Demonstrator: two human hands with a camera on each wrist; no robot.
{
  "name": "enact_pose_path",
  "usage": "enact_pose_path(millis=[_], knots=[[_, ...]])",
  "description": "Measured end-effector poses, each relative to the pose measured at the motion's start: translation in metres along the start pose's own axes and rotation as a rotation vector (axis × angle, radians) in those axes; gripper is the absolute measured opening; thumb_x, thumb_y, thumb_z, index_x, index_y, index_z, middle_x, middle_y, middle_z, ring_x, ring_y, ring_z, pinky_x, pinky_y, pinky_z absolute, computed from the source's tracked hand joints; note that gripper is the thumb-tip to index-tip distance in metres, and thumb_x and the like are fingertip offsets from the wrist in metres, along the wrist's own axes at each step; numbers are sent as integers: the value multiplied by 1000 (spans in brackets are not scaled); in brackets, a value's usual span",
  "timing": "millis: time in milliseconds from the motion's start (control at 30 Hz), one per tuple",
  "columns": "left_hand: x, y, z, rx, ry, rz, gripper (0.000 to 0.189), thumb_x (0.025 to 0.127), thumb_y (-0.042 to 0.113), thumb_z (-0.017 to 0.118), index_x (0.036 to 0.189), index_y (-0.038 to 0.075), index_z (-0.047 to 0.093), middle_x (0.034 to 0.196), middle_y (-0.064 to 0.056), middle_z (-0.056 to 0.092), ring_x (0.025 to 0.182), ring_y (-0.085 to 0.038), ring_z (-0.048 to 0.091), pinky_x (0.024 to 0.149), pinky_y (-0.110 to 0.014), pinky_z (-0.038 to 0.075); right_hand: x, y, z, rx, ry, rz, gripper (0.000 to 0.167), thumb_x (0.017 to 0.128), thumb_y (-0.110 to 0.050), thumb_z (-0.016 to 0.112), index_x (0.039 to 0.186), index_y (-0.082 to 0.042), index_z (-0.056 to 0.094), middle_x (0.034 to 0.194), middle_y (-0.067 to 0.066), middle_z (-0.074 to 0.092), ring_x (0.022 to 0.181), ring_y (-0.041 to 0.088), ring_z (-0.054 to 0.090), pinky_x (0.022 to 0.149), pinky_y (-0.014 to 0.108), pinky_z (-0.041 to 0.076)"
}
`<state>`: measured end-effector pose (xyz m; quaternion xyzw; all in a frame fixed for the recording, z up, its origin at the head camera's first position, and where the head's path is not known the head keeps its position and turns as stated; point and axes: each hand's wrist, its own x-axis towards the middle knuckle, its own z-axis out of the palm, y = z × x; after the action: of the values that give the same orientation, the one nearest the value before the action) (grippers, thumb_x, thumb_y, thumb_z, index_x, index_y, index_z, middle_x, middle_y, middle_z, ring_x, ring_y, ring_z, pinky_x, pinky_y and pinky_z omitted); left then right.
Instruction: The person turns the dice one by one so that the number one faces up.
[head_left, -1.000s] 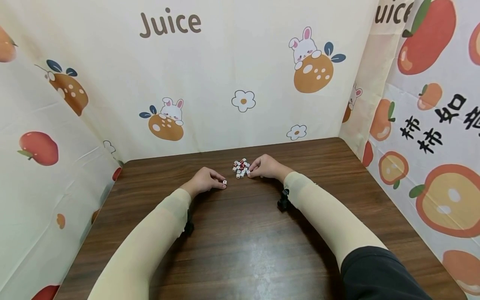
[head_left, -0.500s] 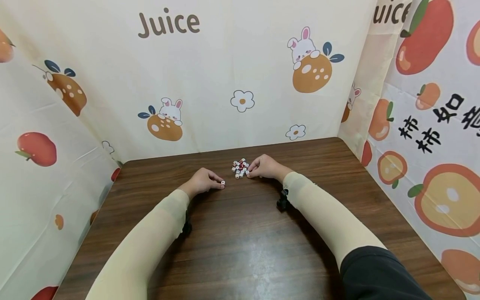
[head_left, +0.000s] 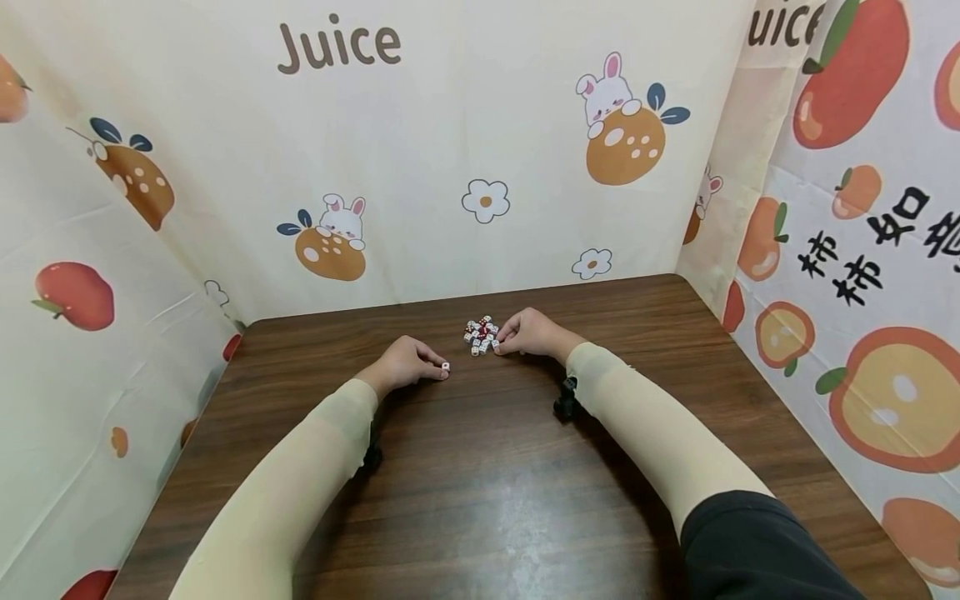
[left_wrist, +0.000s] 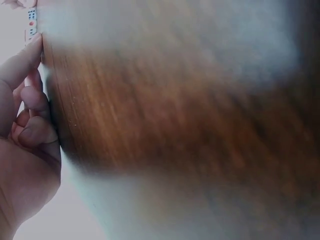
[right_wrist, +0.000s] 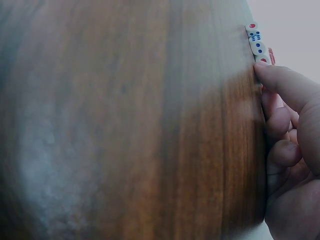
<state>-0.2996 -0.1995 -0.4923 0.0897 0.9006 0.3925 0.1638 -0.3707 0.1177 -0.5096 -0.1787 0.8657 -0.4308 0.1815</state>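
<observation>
In the head view a small cluster of white and red dice point(head_left: 482, 335) lies on the brown wooden table, toward its far edge. My left hand point(head_left: 403, 363) is left of the cluster, pinching a single white die point(head_left: 446, 367) between thumb and fingertips, with a gap of table between it and the rest. At the cluster's right side, my right hand point(head_left: 531, 333) pinches another white die point(head_left: 497, 345) close against its neighbours. The right wrist view shows a short row of dice point(right_wrist: 257, 46) just beyond that thumb. Past the left thumb tip, dice point(left_wrist: 32, 22) also show in the left wrist view.
The wooden table point(head_left: 465, 467) runs to a printed cloth wall point(head_left: 420, 167) behind and cloth sides at left and right. A small black device point(head_left: 566, 402) sits under the right wrist, and a similar one point(head_left: 373, 457) under the left.
My left hand and its die have shifted very slightly left. The right hand and the dice cluster stay as they were.
</observation>
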Motion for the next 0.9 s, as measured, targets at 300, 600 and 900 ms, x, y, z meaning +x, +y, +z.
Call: enact_pose_path(millis=[300, 600, 900], knots=[[2, 1, -1, 18, -2, 6, 22, 95, 25, 95, 111, 10, 92, 123, -9, 86, 81, -11, 59, 69, -25, 52, 4, 3, -2, -9, -8, -5, 18, 92, -25, 96, 104, -12, 91, 84, -4, 83, 63, 9, 63, 61, 25, 53], [3, -1, -2, -2, -17, -4, 18, 94, 23, 97, 107, 11, 93, 119, -6, 87, 75, -10, 57, 65, -25, 51, 3, 2, -3, -56, 8, -24, 22, 104, -36, 82, 97, -18, 92, 77, -3, 77, 61, 11, 63, 59, 27, 52], [4, 0, -2, -2, -17, -8, 22, 94, 25, 96, 110, 11, 93, 122, -9, 86, 79, -13, 59, 67, -26, 52, 1, 2, -4, -52, 8, -26, 23, 105, -34, 80, 95, -17, 92, 76, -2, 76, 60, 11, 62, 58, 27, 51]])
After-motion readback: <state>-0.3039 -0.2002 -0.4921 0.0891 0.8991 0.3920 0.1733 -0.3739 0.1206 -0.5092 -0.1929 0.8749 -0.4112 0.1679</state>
